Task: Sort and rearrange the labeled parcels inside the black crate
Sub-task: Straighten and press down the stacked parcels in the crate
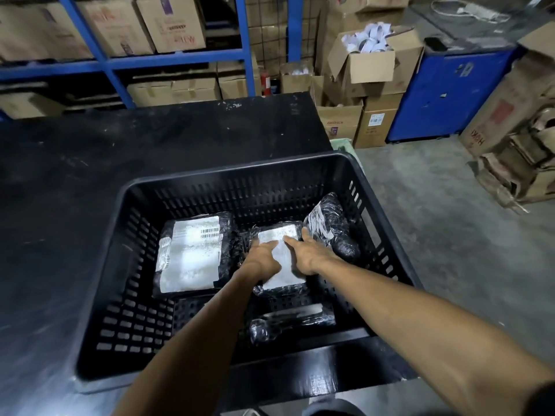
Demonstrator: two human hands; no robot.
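A black slatted crate [99, 298] sits on a black table, at its right end. Inside lie black plastic-wrapped parcels with white labels. A large flat parcel [192, 253] lies at the left. A middle parcel [283, 265] lies in the centre, and both hands rest on it: my left hand [264, 256] on its left side, my right hand [309, 253] on its right edge, fingers pointing away from me. A bulky rounded parcel [333, 223] leans against the right wall. A small parcel [291, 321] lies near the front wall.
The black table [120, 163] stretches left and behind the crate. Blue shelving [99, 61] with cardboard boxes stands behind it. Stacked cartons [369, 73], a blue cabinet [450, 91] and flattened cardboard [516, 163] stand on the concrete floor to the right.
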